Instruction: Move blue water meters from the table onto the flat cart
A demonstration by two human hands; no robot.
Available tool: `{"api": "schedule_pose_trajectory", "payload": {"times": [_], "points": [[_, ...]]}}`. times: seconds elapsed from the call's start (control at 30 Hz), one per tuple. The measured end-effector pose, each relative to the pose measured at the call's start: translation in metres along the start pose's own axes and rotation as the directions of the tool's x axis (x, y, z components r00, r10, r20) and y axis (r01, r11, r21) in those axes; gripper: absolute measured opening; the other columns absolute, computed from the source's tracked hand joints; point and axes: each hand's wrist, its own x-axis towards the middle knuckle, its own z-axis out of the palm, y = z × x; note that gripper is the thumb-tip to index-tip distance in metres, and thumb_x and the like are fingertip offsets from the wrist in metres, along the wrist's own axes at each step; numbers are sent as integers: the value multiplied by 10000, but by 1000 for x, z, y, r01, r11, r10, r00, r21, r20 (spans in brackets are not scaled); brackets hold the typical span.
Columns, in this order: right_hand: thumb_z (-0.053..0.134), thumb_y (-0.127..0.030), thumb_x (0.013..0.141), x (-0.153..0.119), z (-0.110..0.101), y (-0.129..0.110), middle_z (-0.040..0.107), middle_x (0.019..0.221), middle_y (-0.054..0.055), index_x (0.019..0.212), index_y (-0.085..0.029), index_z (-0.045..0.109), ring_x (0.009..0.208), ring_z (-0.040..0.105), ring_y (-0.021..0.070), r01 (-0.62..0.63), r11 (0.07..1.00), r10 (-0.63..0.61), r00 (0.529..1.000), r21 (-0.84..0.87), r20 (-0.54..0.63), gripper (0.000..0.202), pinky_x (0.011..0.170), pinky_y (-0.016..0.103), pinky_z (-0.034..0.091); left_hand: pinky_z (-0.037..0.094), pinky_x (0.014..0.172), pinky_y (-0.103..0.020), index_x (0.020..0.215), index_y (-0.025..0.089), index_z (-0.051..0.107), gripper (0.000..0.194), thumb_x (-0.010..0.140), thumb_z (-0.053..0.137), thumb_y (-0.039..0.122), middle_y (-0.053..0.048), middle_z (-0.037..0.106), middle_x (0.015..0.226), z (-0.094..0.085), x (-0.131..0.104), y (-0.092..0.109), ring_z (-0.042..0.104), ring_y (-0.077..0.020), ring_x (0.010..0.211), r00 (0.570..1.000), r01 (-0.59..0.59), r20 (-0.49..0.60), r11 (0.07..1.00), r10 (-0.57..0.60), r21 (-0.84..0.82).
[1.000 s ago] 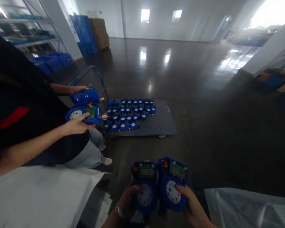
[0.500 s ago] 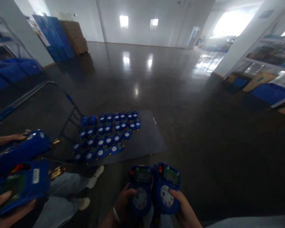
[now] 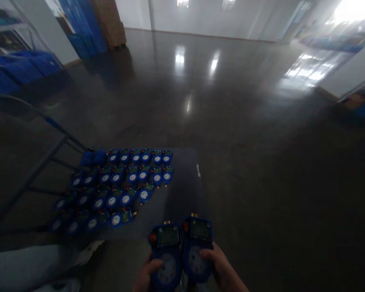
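Your left hand [image 3: 146,277] has its thumb laid across the white dial of a blue plastic water meter with a green display window [image 3: 166,255], fingers wrapped behind it and out of sight; your right hand [image 3: 219,269] grips a second blue plastic meter of the same make [image 3: 197,253] the same way, thumb on the dial face, the other fingers hidden behind the body; both wrists are cut off by the bottom edge. The two meters sit side by side, touching, displays upward, brass stubs at their tops. Ahead on the dark polished floor, a flat grey platform trolley [image 3: 182,190] carries rows of matching blue meters [image 3: 121,186]; its tubular handle [image 3: 33,121] is blurred. Pale trouser legs of another person [image 3: 24,267] show dimly lower left.
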Motion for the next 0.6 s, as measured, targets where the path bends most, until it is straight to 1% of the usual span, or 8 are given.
{"api": "schedule_pose_trajectory", "payload": {"times": [0.07, 0.17, 0.23, 0.3, 0.37, 0.47, 0.53, 0.6], "points": [[665, -178, 466, 27, 1, -29, 664, 757, 62, 906, -117, 583, 628, 596, 192, -4, 1000, 4, 1000, -25, 7, 452, 572, 277, 472, 465, 556, -315, 925, 146, 520, 431, 528, 678, 197, -73, 651, 701, 31, 17, 23, 600, -221, 567, 999, -40, 1, 999, 40, -37], [684, -181, 483, 70, -1, -60, 670, 818, 73, 930, -123, 569, 702, 616, 218, -26, 999, 26, 1000, -41, 14, 465, 627, 308, 494, 455, 523, -291, 1089, 174, 435, 639, 488, 653, 165, -46, 645, 712, 70, 49, 55, 589, -208, 571, 998, -69, -8, 995, 68, -72], [687, -186, 501, 101, -6, -75, 672, 823, 69, 939, -134, 562, 710, 622, 227, -35, 998, 35, 999, -47, 6, 458, 630, 318, 497, 462, 521, -294, 1157, 184, 384, 739, 462, 635, 150, -30, 633, 690, 91, 77, 73, 586, -212, 582, 998, -69, -9, 995, 68, -73], [684, -194, 529, 135, -13, -88, 673, 825, 60, 952, -145, 557, 711, 625, 229, -42, 997, 42, 999, -61, -3, 444, 633, 326, 502, 477, 541, -311, 1167, 178, 379, 731, 479, 624, 152, -37, 629, 702, 108, 109, 88, 589, -216, 599, 997, -70, 20, 997, 71, -44], [687, -197, 541, 170, -20, -100, 673, 811, 51, 964, -154, 552, 706, 625, 230, -64, 995, 62, 998, -79, -23, 446, 641, 339, 506, 489, 570, -328, 1146, 171, 396, 676, 506, 612, 150, -55, 631, 745, 123, 144, 101, 598, -221, 630, 997, -64, 37, 998, 64, -16], [707, -197, 511, 230, -34, -118, 672, 793, 50, 951, -157, 552, 694, 624, 239, -109, 991, 106, 994, -73, -36, 468, 641, 352, 506, 498, 587, -345, 1125, 167, 411, 619, 534, 590, 140, -73, 627, 799, 145, 202, 118, 603, -227, 656, 999, -29, 24, 1000, 29, 1], [716, -192, 481, 276, -46, -129, 673, 791, 53, 913, -153, 559, 687, 625, 241, -127, 991, 125, 991, -49, -42, 461, 637, 351, 503, 496, 571, -337, 1142, 165, 401, 624, 547, 583, 132, -73, 622, 787, 161, 246, 128, 601, -224, 645, 1000, -12, -7, 1000, 12, 18], [717, -185, 465, 328, -59, -141, 674, 774, 49, 874, -147, 564, 671, 624, 236, -147, 988, 145, 988, -42, -46, 438, 626, 340, 500, 488, 548, -315, 1155, 154, 399, 633, 550, 583, 121, -76, 621, 769, 178, 294, 137, 597, -216, 631, 998, -14, -62, 999, 17, 47]]}}
